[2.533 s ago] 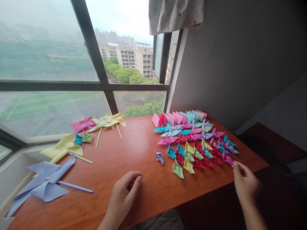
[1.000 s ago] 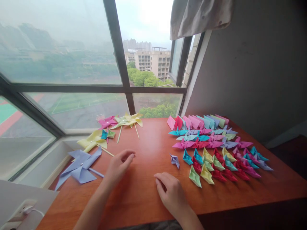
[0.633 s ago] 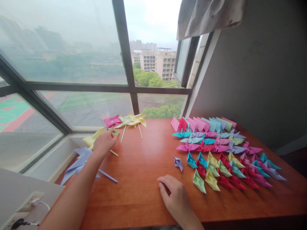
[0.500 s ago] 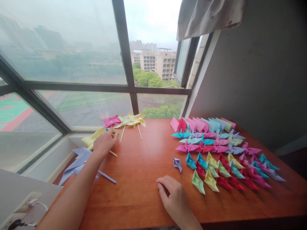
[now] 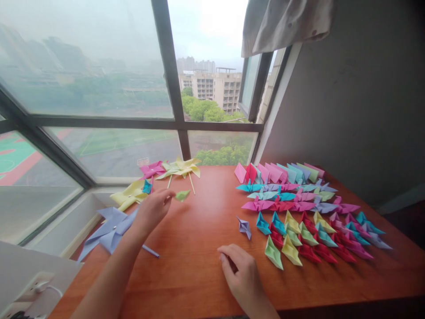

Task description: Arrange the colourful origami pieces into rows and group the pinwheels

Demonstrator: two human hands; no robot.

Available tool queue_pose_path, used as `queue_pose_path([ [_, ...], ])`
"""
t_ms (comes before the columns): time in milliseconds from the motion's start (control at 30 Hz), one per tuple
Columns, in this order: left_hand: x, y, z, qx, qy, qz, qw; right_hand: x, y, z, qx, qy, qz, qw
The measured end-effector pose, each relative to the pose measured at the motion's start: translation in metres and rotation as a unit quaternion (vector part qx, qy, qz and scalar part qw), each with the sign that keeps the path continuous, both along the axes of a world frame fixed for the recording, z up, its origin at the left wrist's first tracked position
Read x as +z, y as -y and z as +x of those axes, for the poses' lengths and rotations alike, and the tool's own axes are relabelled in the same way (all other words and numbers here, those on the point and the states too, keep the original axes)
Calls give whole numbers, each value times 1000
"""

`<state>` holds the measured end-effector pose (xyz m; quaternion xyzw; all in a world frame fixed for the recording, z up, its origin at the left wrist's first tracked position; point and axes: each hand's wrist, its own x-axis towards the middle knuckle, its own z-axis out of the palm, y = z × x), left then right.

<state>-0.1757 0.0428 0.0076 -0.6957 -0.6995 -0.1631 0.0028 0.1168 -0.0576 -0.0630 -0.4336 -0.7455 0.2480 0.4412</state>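
Observation:
My left hand (image 5: 155,208) is closed, pinching a light green folded paper boat (image 5: 182,195) above the table's left half. Close behind that hand is a small blue folded paper piece (image 5: 146,186). A yellow pinwheel (image 5: 130,195) lies to the left, and a lavender pinwheel (image 5: 111,229) is partly covered by my left forearm. My right hand (image 5: 239,271) rests on the table near the front edge, fingers loosely curled, with nothing visible in them. Beyond it lies a single lavender paper boat (image 5: 244,227).
Rows of coloured paper boats (image 5: 309,238) fill the right of the wooden table (image 5: 186,274). Paper cranes (image 5: 292,196) and folded pieces (image 5: 275,173) stand behind them. A pink pinwheel (image 5: 152,169) and a pale yellow pinwheel (image 5: 186,167) lie by the window.
My left hand has moved right and slightly nearer, carrying the green paper boat away from the pinwheels. The blue folded piece is now more exposed. My right hand has stayed put.

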Motion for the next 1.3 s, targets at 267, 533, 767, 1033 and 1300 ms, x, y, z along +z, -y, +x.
queue_pose_path([
  [267,-23,59,82,-218,199,-39,955,5,-2,1,-70,-16,47,996],
  [533,-25,90,108,-229,266,-50,935,2,0,2,-120,15,80,989],
  [767,-38,89,101,-186,290,-10,939,2,-1,-1,-91,76,70,991],
  [1033,-51,92,98,-94,339,55,935,4,1,0,-73,50,75,993],
  [1300,-53,88,94,-108,296,64,947,14,20,29,-114,14,117,986],
])
